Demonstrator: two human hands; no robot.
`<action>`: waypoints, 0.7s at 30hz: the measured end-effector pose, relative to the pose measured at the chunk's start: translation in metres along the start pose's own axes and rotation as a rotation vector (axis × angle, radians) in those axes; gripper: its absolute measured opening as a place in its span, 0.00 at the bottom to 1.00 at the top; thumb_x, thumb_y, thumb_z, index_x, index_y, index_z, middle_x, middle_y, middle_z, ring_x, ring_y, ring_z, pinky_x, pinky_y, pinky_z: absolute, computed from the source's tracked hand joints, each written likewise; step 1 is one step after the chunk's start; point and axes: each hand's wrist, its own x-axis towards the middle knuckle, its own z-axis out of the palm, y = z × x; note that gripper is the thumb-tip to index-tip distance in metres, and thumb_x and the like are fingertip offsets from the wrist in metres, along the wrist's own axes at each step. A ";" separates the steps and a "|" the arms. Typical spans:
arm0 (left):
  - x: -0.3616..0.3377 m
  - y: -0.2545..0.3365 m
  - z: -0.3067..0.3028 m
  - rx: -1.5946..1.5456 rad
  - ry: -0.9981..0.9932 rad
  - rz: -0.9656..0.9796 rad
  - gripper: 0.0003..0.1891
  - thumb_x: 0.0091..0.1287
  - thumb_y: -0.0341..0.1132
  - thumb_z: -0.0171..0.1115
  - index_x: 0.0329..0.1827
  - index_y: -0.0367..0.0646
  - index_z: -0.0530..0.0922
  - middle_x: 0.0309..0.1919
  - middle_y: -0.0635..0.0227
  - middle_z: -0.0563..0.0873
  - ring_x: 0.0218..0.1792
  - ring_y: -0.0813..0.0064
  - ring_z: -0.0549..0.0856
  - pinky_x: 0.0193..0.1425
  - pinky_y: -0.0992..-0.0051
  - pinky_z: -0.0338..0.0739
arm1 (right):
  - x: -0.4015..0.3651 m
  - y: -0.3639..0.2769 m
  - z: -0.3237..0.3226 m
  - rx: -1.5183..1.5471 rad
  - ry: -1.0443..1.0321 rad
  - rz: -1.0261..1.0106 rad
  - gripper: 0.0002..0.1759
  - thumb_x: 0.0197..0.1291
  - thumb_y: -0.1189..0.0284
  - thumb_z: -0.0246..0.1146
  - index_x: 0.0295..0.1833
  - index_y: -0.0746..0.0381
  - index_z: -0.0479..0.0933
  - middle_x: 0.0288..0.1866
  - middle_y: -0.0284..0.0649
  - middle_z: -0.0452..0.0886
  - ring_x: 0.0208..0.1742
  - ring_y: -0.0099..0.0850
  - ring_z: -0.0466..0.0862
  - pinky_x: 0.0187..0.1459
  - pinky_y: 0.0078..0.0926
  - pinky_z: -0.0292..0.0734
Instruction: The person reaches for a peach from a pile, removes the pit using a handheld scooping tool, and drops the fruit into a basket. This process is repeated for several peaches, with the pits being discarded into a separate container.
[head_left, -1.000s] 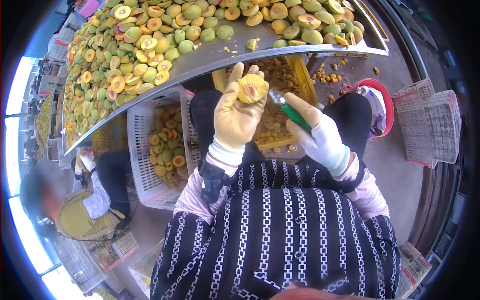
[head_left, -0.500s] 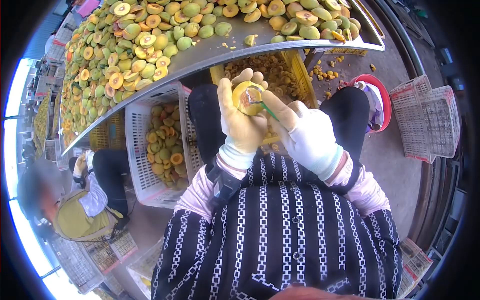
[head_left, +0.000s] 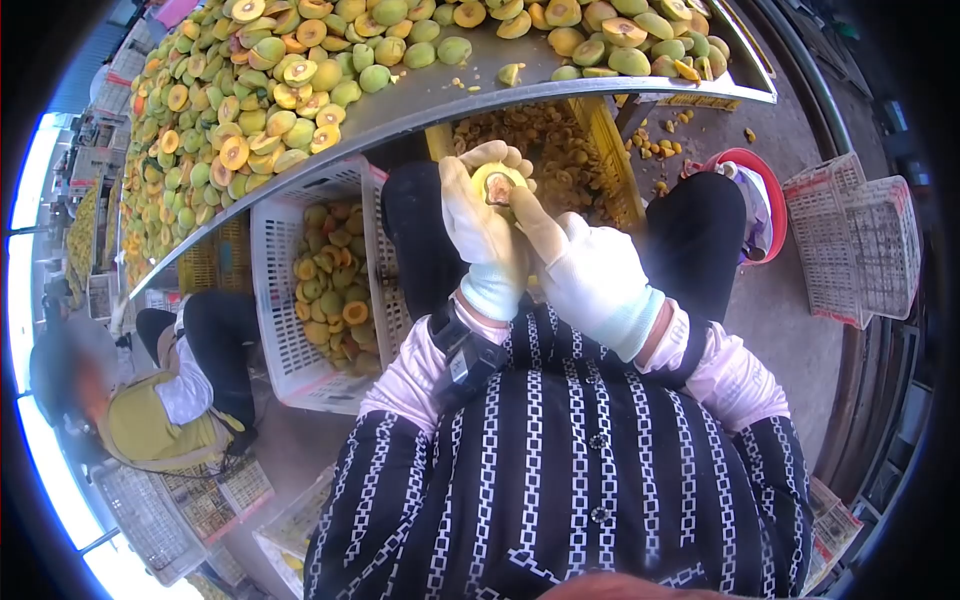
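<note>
My left hand (head_left: pixel 483 228), in a yellowish glove, grips a halved yellow fruit (head_left: pixel 495 182) with its cut face and dark pit hollow turned up. In a white glove, my right hand (head_left: pixel 585 270) presses its thumb against the fruit's cut face. The green-handled pitting tool seen earlier is hidden inside that hand. Both hands are above my lap, just below the edge of the metal table (head_left: pixel 430 105).
The table carries a heap of green and halved fruit (head_left: pixel 270 90). A white crate of fruit halves (head_left: pixel 325 285) stands at my left knee and a yellow crate of pits (head_left: pixel 560 140) lies under the table. A red bucket (head_left: pixel 755 205) and white crates (head_left: pixel 860 240) stand right. A seated co-worker (head_left: pixel 150 400) works at left.
My right hand came in from the right with the green-handled tool, dug into the fruit half, and now covers the tool. A dark hollow shows in the fruit's centre.
</note>
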 end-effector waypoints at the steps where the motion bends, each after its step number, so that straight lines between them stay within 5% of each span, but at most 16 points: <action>1: 0.001 0.000 -0.003 -0.028 0.004 -0.039 0.26 0.74 0.56 0.42 0.46 0.40 0.75 0.38 0.61 0.82 0.39 0.67 0.83 0.44 0.71 0.79 | 0.000 -0.001 0.000 0.001 -0.005 0.000 0.42 0.52 0.73 0.61 0.74 0.58 0.55 0.28 0.41 0.75 0.20 0.36 0.79 0.20 0.35 0.74; 4: 0.008 0.003 -0.010 -0.030 0.001 -0.144 0.25 0.73 0.54 0.43 0.43 0.38 0.77 0.36 0.60 0.82 0.37 0.66 0.83 0.42 0.70 0.80 | 0.002 -0.003 0.002 0.049 -0.049 0.024 0.45 0.46 0.72 0.69 0.72 0.59 0.60 0.30 0.43 0.76 0.23 0.40 0.80 0.26 0.35 0.77; 12: 0.024 0.021 -0.021 0.081 -0.086 -0.579 0.18 0.72 0.44 0.48 0.39 0.35 0.77 0.31 0.57 0.84 0.29 0.65 0.83 0.35 0.67 0.81 | -0.006 0.003 0.019 -0.007 -0.066 -0.034 0.40 0.54 0.74 0.59 0.74 0.62 0.54 0.27 0.44 0.75 0.20 0.38 0.79 0.20 0.35 0.74; 15: 0.022 0.017 -0.016 0.352 -0.021 -0.434 0.24 0.73 0.46 0.44 0.32 0.34 0.78 0.24 0.57 0.83 0.23 0.67 0.82 0.33 0.70 0.81 | -0.003 0.005 0.028 0.032 -0.057 -0.033 0.40 0.54 0.74 0.60 0.74 0.62 0.55 0.28 0.44 0.75 0.21 0.38 0.79 0.20 0.36 0.74; 16: 0.022 0.008 -0.017 0.317 0.052 -0.313 0.25 0.73 0.48 0.43 0.31 0.34 0.79 0.23 0.58 0.83 0.22 0.69 0.81 0.31 0.71 0.80 | 0.002 0.000 0.022 0.085 -0.192 0.082 0.39 0.52 0.72 0.65 0.72 0.60 0.60 0.31 0.48 0.78 0.28 0.45 0.81 0.29 0.40 0.78; 21: 0.020 0.003 -0.018 0.203 0.118 -0.104 0.26 0.73 0.48 0.43 0.32 0.32 0.78 0.25 0.57 0.84 0.25 0.69 0.83 0.32 0.72 0.79 | 0.007 0.002 0.026 0.370 -0.099 0.080 0.34 0.55 0.75 0.61 0.69 0.60 0.62 0.34 0.51 0.80 0.31 0.45 0.83 0.32 0.39 0.78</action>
